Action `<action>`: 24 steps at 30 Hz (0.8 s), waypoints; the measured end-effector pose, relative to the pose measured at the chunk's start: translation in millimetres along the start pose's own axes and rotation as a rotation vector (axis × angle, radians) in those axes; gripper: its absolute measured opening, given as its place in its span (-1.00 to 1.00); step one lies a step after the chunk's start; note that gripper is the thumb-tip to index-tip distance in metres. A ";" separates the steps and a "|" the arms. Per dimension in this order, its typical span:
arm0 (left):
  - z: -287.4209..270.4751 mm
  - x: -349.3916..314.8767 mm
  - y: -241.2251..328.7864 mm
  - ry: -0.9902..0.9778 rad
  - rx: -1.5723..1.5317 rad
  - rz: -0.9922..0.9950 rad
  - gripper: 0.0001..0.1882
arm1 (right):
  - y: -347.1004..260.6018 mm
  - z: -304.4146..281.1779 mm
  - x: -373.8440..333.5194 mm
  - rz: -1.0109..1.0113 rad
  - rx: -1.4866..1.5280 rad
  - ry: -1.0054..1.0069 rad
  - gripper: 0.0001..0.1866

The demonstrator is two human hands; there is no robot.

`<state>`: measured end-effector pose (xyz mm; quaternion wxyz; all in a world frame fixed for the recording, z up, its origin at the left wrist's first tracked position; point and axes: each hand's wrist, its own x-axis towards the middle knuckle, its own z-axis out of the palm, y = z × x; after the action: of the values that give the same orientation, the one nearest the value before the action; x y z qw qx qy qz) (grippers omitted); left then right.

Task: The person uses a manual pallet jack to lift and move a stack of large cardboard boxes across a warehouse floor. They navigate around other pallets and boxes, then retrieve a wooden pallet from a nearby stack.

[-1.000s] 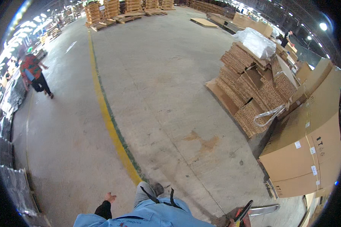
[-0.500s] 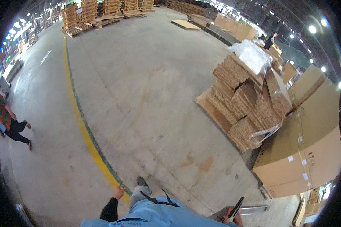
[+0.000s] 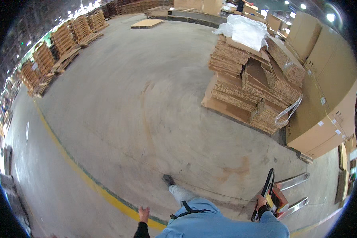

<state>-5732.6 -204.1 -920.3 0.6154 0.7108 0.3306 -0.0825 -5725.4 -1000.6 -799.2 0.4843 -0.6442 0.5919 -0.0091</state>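
My right hand (image 3: 261,202) is closed around the black loop handle of a red pallet jack (image 3: 281,199) at my right side. The jack's two metal forks point away to the right, low over the floor, with no load on them. My left hand (image 3: 144,214) hangs free over the yellow floor line (image 3: 107,197), its fingers apart and nothing in it. One dark shoe (image 3: 168,180) shows ahead of my blue top.
Stacked corrugated cardboard (image 3: 242,89) with white plastic sheeting (image 3: 246,31) stands ahead right. Beside it rise large cardboard boxes (image 3: 325,87). Wooden pallets (image 3: 65,41) are piled far left. A flat board (image 3: 147,23) lies far ahead on the concrete floor (image 3: 119,99).
My view has swung to the right. The pallet jack and my right hand show more fully, and the person at the left is out of view. The cardboard stack appears higher in the picture.
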 end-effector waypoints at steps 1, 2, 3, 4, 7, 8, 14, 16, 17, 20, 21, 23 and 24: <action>-5.2 12.0 9.6 -0.064 -0.231 -0.411 -0.74 | -18.8 25.7 -13.7 0.012 0.001 0.043 -0.80; -15.2 33.1 24.4 -0.098 -0.303 -0.359 -0.72 | -34.3 50.9 -27.0 -0.003 0.045 0.024 -0.80; -22.2 41.6 34.2 -0.111 -0.333 -0.384 -0.69 | -47.8 72.7 -36.1 -0.076 0.023 0.015 -0.80; -27.8 56.2 46.9 -0.123 -0.366 -0.409 -0.66 | -61.2 94.6 -42.1 -0.058 0.135 -0.029 -0.79; -84.8 110.2 93.5 -0.110 -0.477 -0.683 -0.46 | -101.6 142.6 -54.8 -0.015 0.220 -0.367 -0.80; -96.0 124.0 104.1 0.016 -0.390 -0.458 -0.38 | -118.3 153.4 -59.1 0.007 0.218 -0.323 -0.81; -167.6 281.5 166.0 0.141 -0.211 -0.370 -0.25 | -184.3 303.5 -140.0 0.149 0.238 -0.127 -0.82; -180.6 338.9 184.6 0.129 -0.164 -0.309 -0.29 | -199.5 348.1 -161.0 0.057 0.113 -0.139 -0.79; -188.1 368.8 195.2 0.086 -0.169 -0.309 -0.32 | -204.3 367.0 -168.3 0.060 0.090 -0.157 -0.78; -212.4 460.5 236.4 -0.040 -0.188 -0.378 -0.33 | -214.1 418.6 -181.2 0.040 0.063 -0.229 -0.72; -223.5 491.7 253.1 -0.090 -0.328 -0.479 -0.52 | -218.9 434.6 -182.4 0.037 0.071 -0.281 -0.70; -237.1 527.5 277.0 0.051 0.024 -0.156 -0.30 | -229.0 452.0 -188.5 0.134 0.368 -0.824 -0.66; -249.7 554.4 295.6 0.037 0.233 -0.076 -0.29 | -235.0 485.4 -189.3 0.033 0.148 -0.511 -0.64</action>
<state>-5210.3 225.1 -911.3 0.5189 0.7659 0.3565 -0.1304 -5320.9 -596.8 -801.3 0.6640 -0.5787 0.4584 0.1186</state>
